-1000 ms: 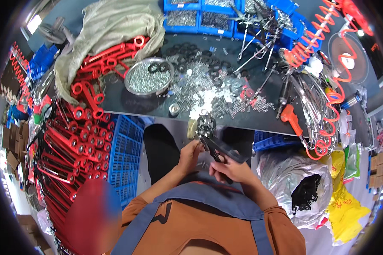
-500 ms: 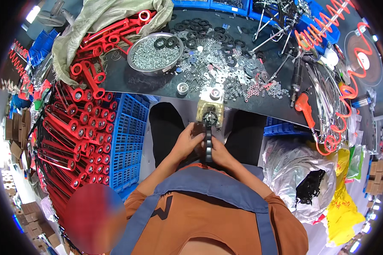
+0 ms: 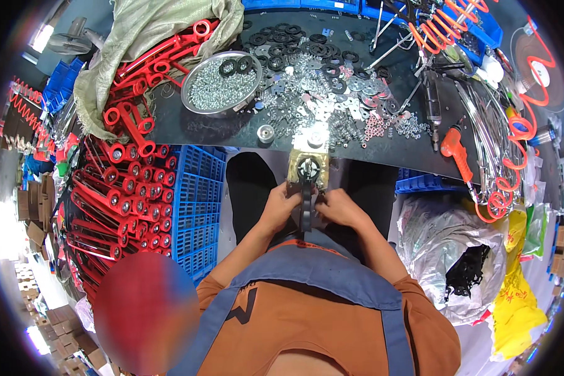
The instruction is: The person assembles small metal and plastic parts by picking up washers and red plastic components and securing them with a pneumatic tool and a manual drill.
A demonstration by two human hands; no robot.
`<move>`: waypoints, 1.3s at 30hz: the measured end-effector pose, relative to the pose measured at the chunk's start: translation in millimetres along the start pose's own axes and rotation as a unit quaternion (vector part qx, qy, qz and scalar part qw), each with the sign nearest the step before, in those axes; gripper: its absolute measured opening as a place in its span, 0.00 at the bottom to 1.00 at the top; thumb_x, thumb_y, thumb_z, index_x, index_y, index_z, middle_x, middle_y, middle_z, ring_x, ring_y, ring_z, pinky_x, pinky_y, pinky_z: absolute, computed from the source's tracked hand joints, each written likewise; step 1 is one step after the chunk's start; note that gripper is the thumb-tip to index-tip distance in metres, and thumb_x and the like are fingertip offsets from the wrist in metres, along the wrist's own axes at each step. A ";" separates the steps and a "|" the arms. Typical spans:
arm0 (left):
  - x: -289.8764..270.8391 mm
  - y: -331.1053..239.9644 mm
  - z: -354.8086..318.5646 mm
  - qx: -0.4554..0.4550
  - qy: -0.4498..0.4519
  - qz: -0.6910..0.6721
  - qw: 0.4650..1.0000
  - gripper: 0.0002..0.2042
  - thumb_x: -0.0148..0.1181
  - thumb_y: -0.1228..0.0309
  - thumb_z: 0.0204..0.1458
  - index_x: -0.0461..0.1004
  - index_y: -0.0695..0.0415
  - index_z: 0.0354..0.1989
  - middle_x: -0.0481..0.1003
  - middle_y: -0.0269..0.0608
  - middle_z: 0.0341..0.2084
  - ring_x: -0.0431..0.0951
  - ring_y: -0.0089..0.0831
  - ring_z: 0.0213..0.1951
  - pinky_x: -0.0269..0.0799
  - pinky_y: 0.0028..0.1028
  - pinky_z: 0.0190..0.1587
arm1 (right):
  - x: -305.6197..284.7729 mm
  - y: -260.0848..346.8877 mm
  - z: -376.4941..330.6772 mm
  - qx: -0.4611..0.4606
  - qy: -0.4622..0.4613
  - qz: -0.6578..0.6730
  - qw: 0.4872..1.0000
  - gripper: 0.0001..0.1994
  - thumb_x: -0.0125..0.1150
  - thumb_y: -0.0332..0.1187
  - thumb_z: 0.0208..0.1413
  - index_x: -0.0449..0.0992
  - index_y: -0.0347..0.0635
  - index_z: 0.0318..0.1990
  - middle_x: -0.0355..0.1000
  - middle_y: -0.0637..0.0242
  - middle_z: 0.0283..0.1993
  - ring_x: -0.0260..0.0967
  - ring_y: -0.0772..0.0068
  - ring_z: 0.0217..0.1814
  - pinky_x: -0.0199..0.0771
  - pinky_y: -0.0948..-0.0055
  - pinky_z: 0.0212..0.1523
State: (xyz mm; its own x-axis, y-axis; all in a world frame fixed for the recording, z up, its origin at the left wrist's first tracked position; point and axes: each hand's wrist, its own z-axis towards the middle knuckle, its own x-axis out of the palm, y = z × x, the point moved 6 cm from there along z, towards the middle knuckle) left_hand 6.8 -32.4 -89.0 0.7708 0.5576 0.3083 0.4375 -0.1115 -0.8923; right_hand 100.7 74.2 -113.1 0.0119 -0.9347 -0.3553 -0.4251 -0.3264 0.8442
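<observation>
Curled in narrow with the left hand and right hand, one on each side of a black long-handled part, mid-frame, likely for steadying. Fingertips being partly hidden, cannot tell whether gripping or merely touching. Set, seemingly for support, with its round end over a brass-coloured block by the near edge of the desk. Farther up the frame, strewn with metal fittings and black rings, presumably within easy reach. At upper left, gathered in a round bowl, probably against rolling away: small shiny pieces. Note an orange-handled tool at right, grip toward the near edge, perhaps for quick grabbing. At left, by a blue crate: red bars, round ends inward.
</observation>
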 end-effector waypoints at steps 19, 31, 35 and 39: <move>-2.0 7.3 -2.1 -0.037 -0.023 -0.020 0.999 0.15 0.62 0.77 0.48 0.73 0.67 0.45 0.77 0.41 0.34 0.77 0.23 0.33 0.72 0.22 0.38 | 0.0 -7.3 38.0 -0.055 -0.133 0.128 0.981 0.11 0.52 0.24 0.52 0.74 0.39 0.43 0.76 0.58 0.34 0.73 0.71 0.36 0.72 0.68 0.37; -11.3 -7.7 -11.8 0.050 -0.004 0.072 0.996 0.14 0.59 0.77 0.51 0.71 0.64 0.47 0.74 0.42 0.42 0.76 0.28 0.42 0.73 0.24 0.44 | -42.6 6.8 -8.0 -0.183 -0.273 -0.059 0.943 0.07 0.58 0.24 0.51 0.75 0.34 0.39 0.73 0.58 0.28 0.73 0.68 0.28 0.73 0.70 0.31; -2.4 -86.2 -29.2 0.300 -0.166 0.314 0.885 0.18 0.65 0.76 0.43 0.74 0.62 0.45 0.73 0.43 0.41 0.73 0.37 0.44 0.68 0.31 0.47 | -117.1 57.7 -45.7 -0.102 -0.375 0.041 0.920 0.07 0.60 0.27 0.52 0.76 0.31 0.35 0.74 0.55 0.28 0.73 0.68 0.25 0.71 0.71 0.28; 22.9 -94.3 -4.9 0.391 -0.152 0.450 0.789 0.22 0.71 0.70 0.36 0.77 0.56 0.44 0.70 0.41 0.41 0.65 0.40 0.43 0.63 0.34 0.45 | -182.1 89.6 0.9 -0.203 -0.482 -0.107 0.845 0.08 0.61 0.28 0.49 0.77 0.35 0.36 0.74 0.55 0.32 0.74 0.61 0.30 0.72 0.69 0.34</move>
State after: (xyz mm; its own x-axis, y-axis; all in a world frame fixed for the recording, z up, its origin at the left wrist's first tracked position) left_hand -14.5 -13.1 3.9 0.4081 0.7266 -0.5528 -0.7339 -0.0990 -0.6720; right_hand 59.7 215.3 26.9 -0.7776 -0.3622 -0.5140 -0.1591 -0.6775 0.7181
